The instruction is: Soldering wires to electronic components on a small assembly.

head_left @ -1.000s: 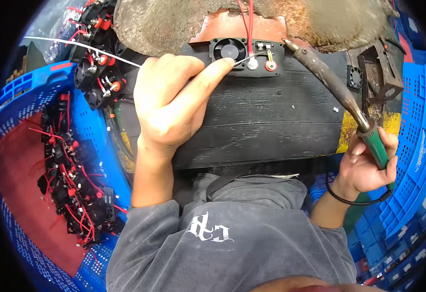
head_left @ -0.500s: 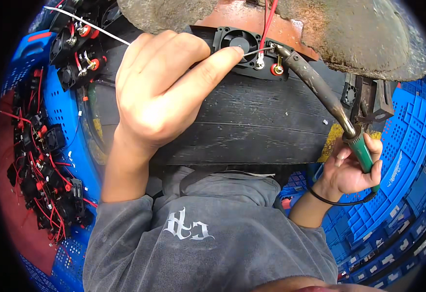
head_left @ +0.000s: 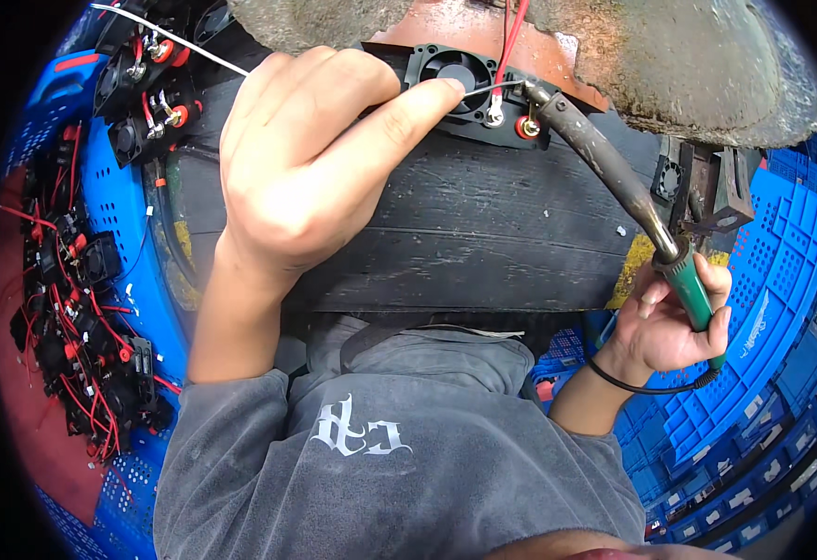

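Note:
My left hand (head_left: 310,154) pinches a thin strand of solder wire (head_left: 170,35) between thumb and forefinger. The wire trails off to the upper left, and its free end pokes past my fingertips. In my right hand (head_left: 675,313) is a soldering iron (head_left: 605,163), gripped by its green handle. Its tip and the wire's end come together at the right part of a black fan unit (head_left: 450,75). That unit has a round fan, a red wire (head_left: 511,42), a metal terminal (head_left: 494,114) and a red-ringed terminal (head_left: 527,126). My hand partly covers its left end.
More fan units (head_left: 152,121) stand at the upper left. Several wired units (head_left: 82,327) are heaped beside a blue crate (head_left: 114,219). A worn, crusted slab (head_left: 689,75) overhangs the dark bench (head_left: 483,224). Blue crates (head_left: 773,280) lie to the right, near a metal bracket (head_left: 726,196).
Both hands keep their grip, and the iron's tip stays at the fan unit with the wire's end. The whole picture has shifted only slightly.

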`<state>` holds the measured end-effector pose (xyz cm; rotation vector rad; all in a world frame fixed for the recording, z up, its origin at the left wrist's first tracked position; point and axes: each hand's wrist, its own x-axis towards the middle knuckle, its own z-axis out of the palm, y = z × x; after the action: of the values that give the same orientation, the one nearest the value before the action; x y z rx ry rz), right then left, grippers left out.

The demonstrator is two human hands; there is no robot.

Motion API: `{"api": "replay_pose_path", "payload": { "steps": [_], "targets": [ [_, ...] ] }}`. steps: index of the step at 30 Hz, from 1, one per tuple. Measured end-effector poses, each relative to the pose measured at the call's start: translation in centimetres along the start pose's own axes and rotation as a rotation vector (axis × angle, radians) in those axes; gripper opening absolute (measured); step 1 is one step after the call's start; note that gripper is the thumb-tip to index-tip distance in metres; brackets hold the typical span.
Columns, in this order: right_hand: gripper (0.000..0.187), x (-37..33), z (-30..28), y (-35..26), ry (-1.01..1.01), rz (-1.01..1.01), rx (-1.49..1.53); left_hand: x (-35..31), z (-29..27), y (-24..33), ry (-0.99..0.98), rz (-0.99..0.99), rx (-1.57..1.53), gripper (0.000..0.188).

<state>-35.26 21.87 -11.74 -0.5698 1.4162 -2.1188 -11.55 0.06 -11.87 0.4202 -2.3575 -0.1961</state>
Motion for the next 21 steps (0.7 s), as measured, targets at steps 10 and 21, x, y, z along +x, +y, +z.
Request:
{"api": "replay_pose_path", "payload": {
  "steps": [10,21],
  "targets": [
    [0.055,0.08,0.23,-0.29,-0.039,-0.011,-0.025,0.14,0.25,0.07,0.016,0.008,0.008,0.038],
    [0.055,0.27,0.28,-0.69,-0.026,-0.044,-0.043,0.08,0.58,0.07,0.028,0.014,0.02,0.037]
  ]
}}
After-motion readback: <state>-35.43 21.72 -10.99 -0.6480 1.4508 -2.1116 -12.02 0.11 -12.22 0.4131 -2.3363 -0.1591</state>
